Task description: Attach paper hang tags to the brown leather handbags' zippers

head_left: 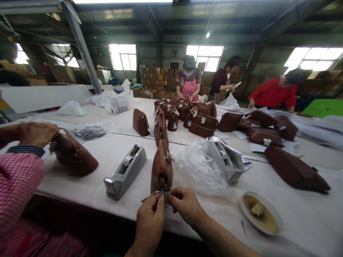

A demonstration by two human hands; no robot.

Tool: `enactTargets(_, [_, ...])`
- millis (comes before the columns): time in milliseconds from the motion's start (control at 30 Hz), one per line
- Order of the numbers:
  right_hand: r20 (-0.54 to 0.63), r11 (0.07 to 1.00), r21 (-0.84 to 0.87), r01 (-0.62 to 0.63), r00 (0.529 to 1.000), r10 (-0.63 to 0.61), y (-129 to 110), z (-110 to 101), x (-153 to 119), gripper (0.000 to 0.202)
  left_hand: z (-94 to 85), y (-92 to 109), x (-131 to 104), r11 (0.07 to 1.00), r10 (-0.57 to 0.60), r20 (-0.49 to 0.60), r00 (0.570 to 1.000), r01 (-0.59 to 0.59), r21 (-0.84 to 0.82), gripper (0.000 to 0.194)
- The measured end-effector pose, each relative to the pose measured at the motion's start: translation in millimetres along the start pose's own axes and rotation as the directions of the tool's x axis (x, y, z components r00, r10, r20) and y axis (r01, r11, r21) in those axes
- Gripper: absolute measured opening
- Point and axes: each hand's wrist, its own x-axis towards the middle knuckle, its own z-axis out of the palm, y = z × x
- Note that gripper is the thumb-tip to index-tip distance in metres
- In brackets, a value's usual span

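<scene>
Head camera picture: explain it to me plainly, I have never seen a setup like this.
There is no machine here. One camera, worn on a person's head, looks forward and down, so the two bare hands at the bottom centre are the wearer's own: left hand and right hand. Their fingertips meet at the near end of a brown bag, pinching something too small to make out. On the white table lie a grey tape dispenser, clear plastic, a dish and more brown bags. At the far left, a co-worker's hand is at another brown bag.
</scene>
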Motion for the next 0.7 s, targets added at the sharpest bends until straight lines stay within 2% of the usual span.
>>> enactTargets(100, [0.0, 1.0, -0.025, -0.005, 1.0, 0.005, -3, -1, 0, 0.026, 0.8, -10, 1, 0.965, -0.177, 0.052, 0.983, 0.183, -0.186, 0.032])
enactTargets(200, [0.003, 0.999, -0.04, -0.005, 1.0, 0.005, -4, -1, 0, 0.028, 3.8, -19, 0, 0.869, -0.304, 0.11, 0.946, 0.323, -0.376, 0.038])
enactTargets(333, [0.014, 1.0, -0.015, -0.01, 1.0, 0.01, -2, 1, 1, 0.029, 7.9, -22, -4, 0.772, -0.406, 0.2, 0.892, 0.452, -0.448, 0.046])
enactTargets(467, [0.017, 1.0, -0.024, 0.001, 1.0, 0.0, -2, 0, 1, 0.029, 9.8, -18, -6, 0.724, -0.417, 0.242, 0.876, 0.481, -0.494, 0.046])
enactTargets(700, [0.012, 0.993, -0.091, 0.069, 0.998, -0.068, -4, -2, -3, 0.02, 11.5, -9, -6, 0.682, -0.448, 0.238, 0.862, 0.501, -0.532, 0.047])
